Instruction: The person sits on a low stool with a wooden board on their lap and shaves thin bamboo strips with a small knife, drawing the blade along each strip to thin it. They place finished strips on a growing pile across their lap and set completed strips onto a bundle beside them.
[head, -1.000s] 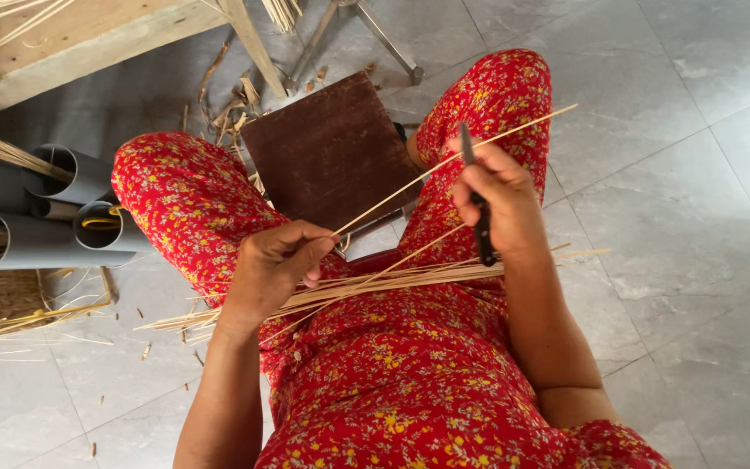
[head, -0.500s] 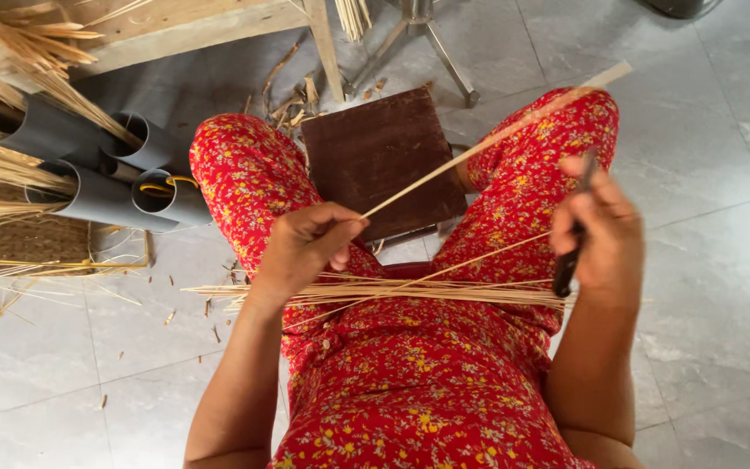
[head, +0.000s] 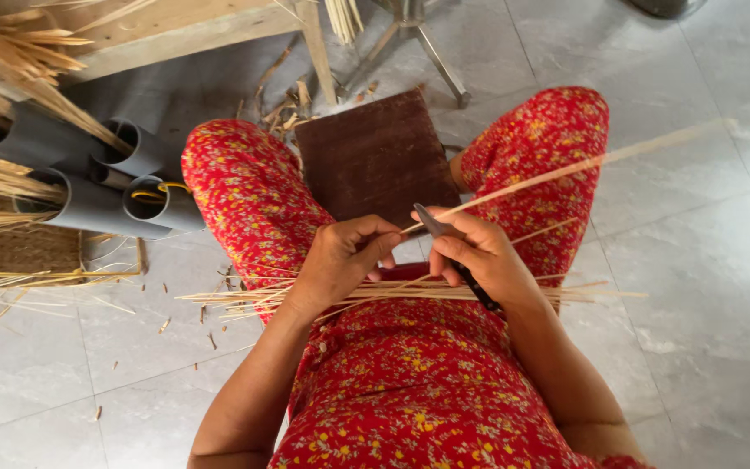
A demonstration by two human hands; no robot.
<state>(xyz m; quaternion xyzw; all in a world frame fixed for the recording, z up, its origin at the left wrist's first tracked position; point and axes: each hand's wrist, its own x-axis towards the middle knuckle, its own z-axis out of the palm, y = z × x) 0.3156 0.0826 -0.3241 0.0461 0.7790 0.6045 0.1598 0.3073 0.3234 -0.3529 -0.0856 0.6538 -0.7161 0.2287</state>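
Below me I see a floor (head: 705,260) of large pale grey tiles with thin joints, evenly lit by soft daylight. At the top left a wooden bench (head: 175,30) crosses the view, one slanted wooden leg (head: 316,52) reaching the floor. Beside it stand the splayed metal legs (head: 431,48) of some stand. Grey plastic pipes (head: 123,187) lie stacked at the left, and shavings (head: 167,323) are scattered over the tiles

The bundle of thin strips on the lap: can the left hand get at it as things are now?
Probably yes. The left hand pinches one bamboo strip right above the bundle, and nothing lies between them; it would first have to let go.
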